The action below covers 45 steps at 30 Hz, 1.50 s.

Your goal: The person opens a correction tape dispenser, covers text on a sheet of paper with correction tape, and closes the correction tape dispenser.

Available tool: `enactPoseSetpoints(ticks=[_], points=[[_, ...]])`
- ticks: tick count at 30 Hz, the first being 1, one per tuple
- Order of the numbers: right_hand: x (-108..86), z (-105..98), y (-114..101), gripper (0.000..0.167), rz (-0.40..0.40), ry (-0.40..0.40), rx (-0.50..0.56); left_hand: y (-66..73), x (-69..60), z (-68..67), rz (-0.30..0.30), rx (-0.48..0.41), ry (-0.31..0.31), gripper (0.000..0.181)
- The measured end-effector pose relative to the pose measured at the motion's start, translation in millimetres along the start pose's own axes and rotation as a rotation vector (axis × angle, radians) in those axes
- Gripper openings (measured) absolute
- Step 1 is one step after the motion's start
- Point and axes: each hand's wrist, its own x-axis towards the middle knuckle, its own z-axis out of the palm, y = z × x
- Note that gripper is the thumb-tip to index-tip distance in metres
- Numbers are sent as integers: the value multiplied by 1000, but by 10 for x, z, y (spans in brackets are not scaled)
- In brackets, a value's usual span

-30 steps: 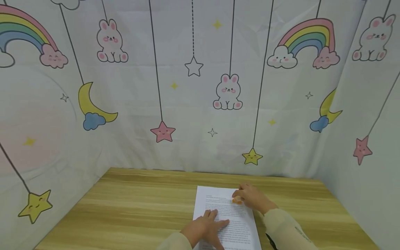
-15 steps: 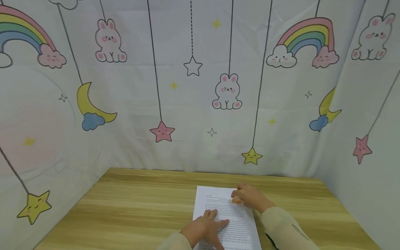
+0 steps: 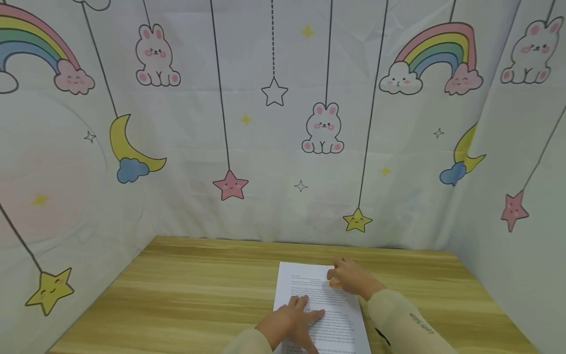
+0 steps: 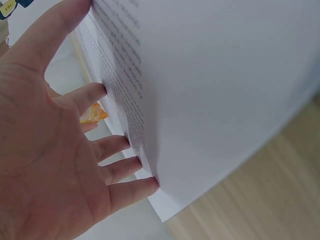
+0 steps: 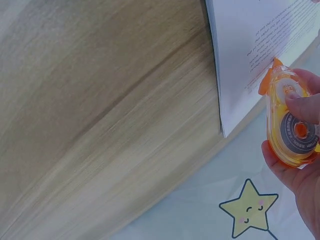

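A printed sheet of paper (image 3: 338, 327) lies on the wooden table; in the right wrist view its edge looks several sheets thick. Fingers spread, my left hand (image 3: 294, 319) rests on the lower left of the page, its fingertips touching the text. Near the page's upper right corner, my right hand (image 3: 355, 280) grips an orange, see-through correction tape (image 5: 292, 120) between thumb and fingers. The orange tip (image 5: 270, 77) of the correction tape is at the printed lines; contact with the paper is hard to make out. In the head view the fingers hide most of the tape's body.
The wood-grain table (image 3: 185, 290) extends to both sides of the paper. Behind it and at the sides hangs a white backdrop (image 3: 265, 216) printed with rabbits, stars, moons and rainbows. The right forearm's pale sleeve (image 3: 402, 319) lies over the table's right part.
My right hand and forearm have shifted very slightly left, the correction tape still in the grip. My left hand stays in place on the paper.
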Motion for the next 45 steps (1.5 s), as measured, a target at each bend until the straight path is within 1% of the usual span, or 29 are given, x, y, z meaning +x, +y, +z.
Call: enactPoseSetpoints(ticks=[3, 10, 16, 22, 25, 32, 37, 42, 45], points=[[0, 10, 5, 20, 0, -1, 2, -4, 3, 7, 1, 10, 3, 80], [-14, 45, 34, 17, -11, 23, 22, 3, 8, 3, 7, 30, 7, 80], [-58, 78, 72, 17, -43, 93, 36, 6, 8, 4, -1, 31, 12, 81], [-89, 93, 101, 20, -53, 126, 37, -5, 21, 9, -3, 37, 14, 81], [-95, 90, 99, 21, -55, 131, 37, -9, 18, 6, -3, 36, 8, 81], [-112, 100, 95, 24, -27, 105, 47, -5, 13, 11, 5, 25, 7, 79], [-114, 118, 118, 23, -36, 113, 48, 2, 6, 1, 1, 25, 2, 79], [-123, 125, 142, 22, -39, 101, 46, 6, -9, -10, 0, 20, 0, 79], [-128, 116, 150, 20, -48, 114, 52, 7, -12, -14, 0, 22, 3, 79]])
